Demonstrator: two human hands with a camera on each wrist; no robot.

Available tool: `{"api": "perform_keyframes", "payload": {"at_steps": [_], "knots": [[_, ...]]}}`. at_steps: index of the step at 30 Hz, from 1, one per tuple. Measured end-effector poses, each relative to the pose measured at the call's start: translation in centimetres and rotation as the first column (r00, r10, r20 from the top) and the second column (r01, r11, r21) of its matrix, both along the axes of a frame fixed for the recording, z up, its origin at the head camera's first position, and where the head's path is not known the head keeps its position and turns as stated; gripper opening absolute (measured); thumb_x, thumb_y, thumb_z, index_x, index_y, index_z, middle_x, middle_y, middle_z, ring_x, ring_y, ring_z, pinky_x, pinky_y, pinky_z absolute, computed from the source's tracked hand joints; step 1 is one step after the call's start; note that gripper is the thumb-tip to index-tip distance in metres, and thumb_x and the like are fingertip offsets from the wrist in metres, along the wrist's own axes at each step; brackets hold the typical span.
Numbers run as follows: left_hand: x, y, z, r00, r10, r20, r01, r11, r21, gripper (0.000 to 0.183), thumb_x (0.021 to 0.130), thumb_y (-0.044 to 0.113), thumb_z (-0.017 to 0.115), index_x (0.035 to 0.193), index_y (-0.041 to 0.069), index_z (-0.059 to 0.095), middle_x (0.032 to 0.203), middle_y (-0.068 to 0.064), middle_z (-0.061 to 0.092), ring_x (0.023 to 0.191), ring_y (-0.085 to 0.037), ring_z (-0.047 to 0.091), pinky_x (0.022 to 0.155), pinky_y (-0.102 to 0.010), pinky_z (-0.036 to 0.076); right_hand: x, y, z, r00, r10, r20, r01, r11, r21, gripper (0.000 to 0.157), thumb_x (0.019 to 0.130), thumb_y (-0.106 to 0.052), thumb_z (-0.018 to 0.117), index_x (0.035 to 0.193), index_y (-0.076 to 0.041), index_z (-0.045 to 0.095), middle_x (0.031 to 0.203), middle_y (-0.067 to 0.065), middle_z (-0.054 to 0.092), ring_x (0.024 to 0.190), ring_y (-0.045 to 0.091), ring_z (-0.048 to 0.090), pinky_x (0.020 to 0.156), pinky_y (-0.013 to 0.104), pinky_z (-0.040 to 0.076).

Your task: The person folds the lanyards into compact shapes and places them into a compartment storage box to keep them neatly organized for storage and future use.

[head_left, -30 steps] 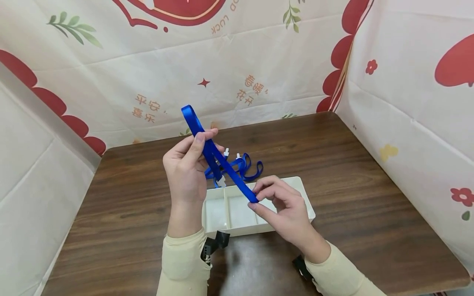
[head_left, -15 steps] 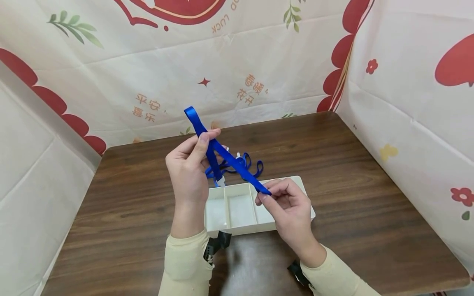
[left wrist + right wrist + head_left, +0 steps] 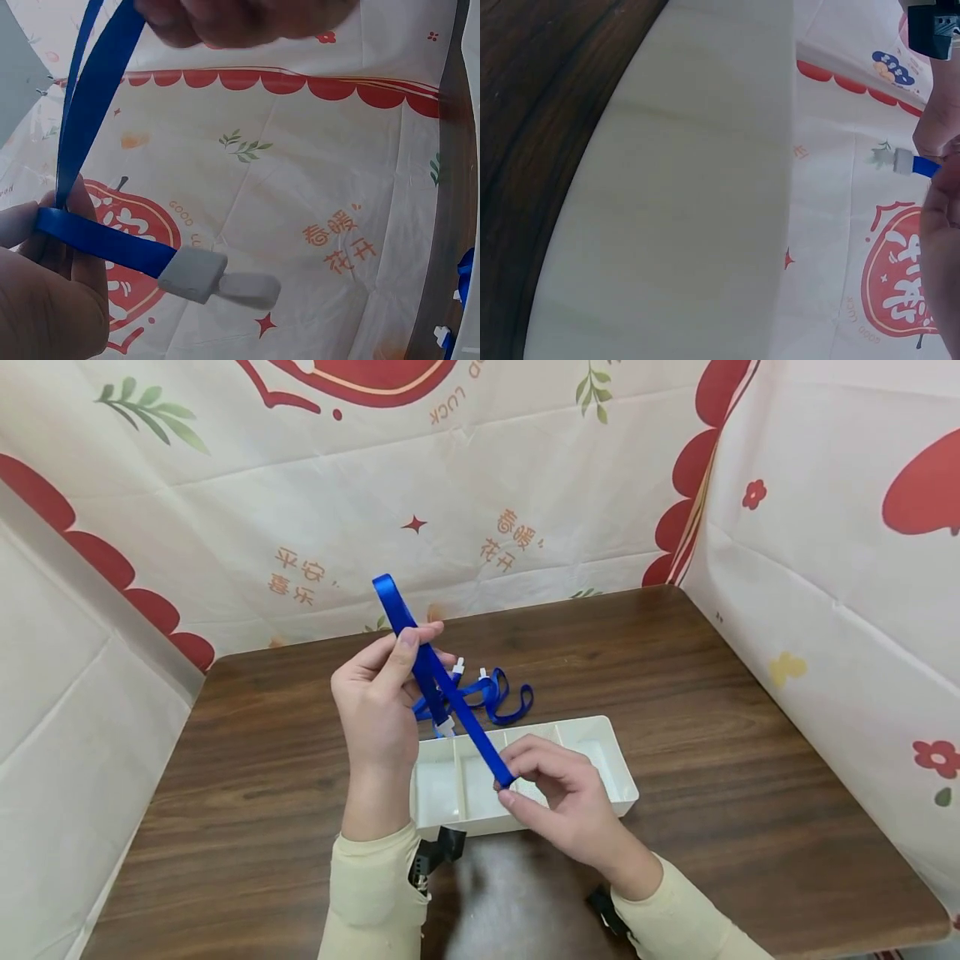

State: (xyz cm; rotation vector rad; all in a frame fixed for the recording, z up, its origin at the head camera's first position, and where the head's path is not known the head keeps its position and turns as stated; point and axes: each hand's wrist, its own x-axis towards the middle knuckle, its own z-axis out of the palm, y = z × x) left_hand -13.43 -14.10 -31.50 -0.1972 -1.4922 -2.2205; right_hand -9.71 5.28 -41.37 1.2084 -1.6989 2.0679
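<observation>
A blue lanyard (image 3: 468, 718) is stretched slantwise between both hands, above the tray. My left hand (image 3: 378, 706) pinches its folded strap between thumb and fingers, and a loop of strap sticks up above the grip. The lanyard's short end hangs below that hand, tipped with a white plastic clip (image 3: 193, 274) that shows large in the left wrist view. My right hand (image 3: 566, 797) pinches the lower end of the long strap with thumb and fingertips. In the right wrist view the clip end juts out beside a hand at the right edge.
A white divided tray (image 3: 487, 824) lies beneath the hands on the brown wooden table (image 3: 255, 752). Just behind it are more blue lanyards (image 3: 495, 697) with white clips, tangled together. Printed cloth walls (image 3: 337, 485) enclose the table at the back and sides.
My right hand went up and to the right with the strap, then came back down and left. My left hand shifted only slightly and keeps its grip.
</observation>
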Motion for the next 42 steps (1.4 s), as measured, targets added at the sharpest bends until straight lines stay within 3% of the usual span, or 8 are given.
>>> {"api": "perform_keyframes", "payload": {"at_steps": [5, 13, 22, 26, 32, 35, 38, 42], "knots": [[0.0, -0.2, -0.3, 1.0, -0.021, 0.018, 0.021, 1.0, -0.012, 0.023, 0.106, 0.015, 0.065, 0.097, 0.009, 0.085, 0.096, -0.002, 0.083, 0.075, -0.016, 0.079, 0.075, -0.035, 0.065, 0.2, -0.1, -0.2, 0.996, -0.079, -0.034, 0.081, 0.994, 0.073, 0.021, 0.088, 0.02, 0.07, 0.094, -0.001, 0.073, 0.099, 0.018, 0.068, 0.095, 0.016, 0.067, 0.086, 0.02, 0.06], [0.1, -0.3, -0.1, 1.0, 0.018, -0.006, -0.018, 1.0, -0.01, 0.023, 0.106, 0.016, 0.066, 0.102, 0.003, 0.084, 0.096, -0.003, 0.083, 0.07, -0.017, 0.078, 0.073, -0.036, 0.065, 0.3, -0.1, 0.4, 0.982, -0.172, 0.083, 0.167, 0.984, 0.064, 0.025, 0.083, 0.025, 0.072, 0.091, 0.002, 0.075, 0.096, 0.017, 0.072, 0.095, 0.01, 0.07, 0.08, 0.02, 0.062], [0.1, -0.4, 0.1, 0.997, 0.077, -0.013, -0.077, 0.996, -0.051, 0.024, 0.106, 0.017, 0.066, 0.108, -0.001, 0.082, 0.102, -0.003, 0.084, 0.07, -0.019, 0.079, 0.072, -0.034, 0.065, -0.1, -0.4, 0.2, 0.994, -0.066, -0.083, 0.054, 0.988, -0.144, 0.028, 0.082, 0.025, 0.073, 0.104, 0.007, 0.074, 0.11, 0.014, 0.072, 0.105, 0.019, 0.07, 0.093, 0.025, 0.062], [0.2, -0.4, 0.0, 0.997, 0.078, -0.002, -0.078, 0.995, -0.058, 0.024, 0.106, 0.017, 0.066, 0.109, -0.001, 0.082, 0.101, -0.003, 0.083, 0.071, -0.017, 0.079, 0.072, -0.032, 0.064, -0.3, -0.6, 0.2, 0.983, -0.103, -0.152, 0.067, 0.971, -0.228, 0.017, 0.089, 0.013, 0.077, 0.105, 0.008, 0.076, 0.123, 0.017, 0.069, 0.115, 0.025, 0.068, 0.101, 0.029, 0.061], [0.1, 0.0, -0.1, 0.997, 0.078, 0.004, -0.077, 0.995, -0.058, 0.023, 0.106, 0.016, 0.067, 0.108, -0.001, 0.082, 0.1, 0.0, 0.084, 0.075, -0.016, 0.075, 0.066, -0.028, 0.059, -0.5, -1.1, 1.0, 0.957, -0.222, -0.185, 0.158, 0.937, -0.31, 0.01, 0.089, 0.015, 0.074, 0.099, 0.015, 0.07, 0.102, 0.015, 0.071, 0.098, 0.021, 0.069, 0.089, 0.024, 0.062], [-0.1, 0.3, -0.1, 0.998, 0.061, -0.011, -0.061, 0.997, -0.048, 0.023, 0.105, 0.016, 0.068, 0.107, -0.002, 0.082, 0.1, 0.0, 0.084, 0.074, -0.014, 0.072, 0.063, -0.027, 0.058, -0.5, -1.4, 1.6, 0.924, -0.364, -0.119, 0.312, 0.894, -0.321, 0.011, 0.085, 0.024, 0.068, 0.094, 0.02, 0.062, 0.094, 0.012, 0.073, 0.088, 0.014, 0.072, 0.083, 0.021, 0.063], [-0.1, 0.5, -0.2, 0.998, 0.061, -0.02, -0.062, 0.997, -0.046, 0.023, 0.105, 0.015, 0.068, 0.106, -0.003, 0.082, 0.099, 0.0, 0.084, 0.07, -0.013, 0.073, 0.063, -0.028, 0.061, -0.5, -1.5, 1.9, 0.855, -0.512, -0.078, 0.483, 0.843, -0.234, 0.014, 0.084, 0.026, 0.061, 0.095, 0.018, 0.062, 0.084, 0.012, 0.07, 0.074, 0.008, 0.07, 0.073, 0.016, 0.06], [-0.1, 0.3, -0.1, 0.996, 0.091, -0.025, -0.092, 0.994, -0.057, 0.024, 0.105, 0.015, 0.068, 0.107, -0.005, 0.081, 0.099, -0.003, 0.084, 0.066, -0.014, 0.073, 0.063, -0.029, 0.063, -0.6, -1.2, 1.9, 0.807, -0.57, -0.156, 0.557, 0.822, -0.117, 0.02, 0.089, 0.021, 0.059, 0.103, 0.011, 0.07, 0.079, 0.014, 0.065, 0.066, 0.009, 0.062, 0.065, 0.014, 0.056]]}}
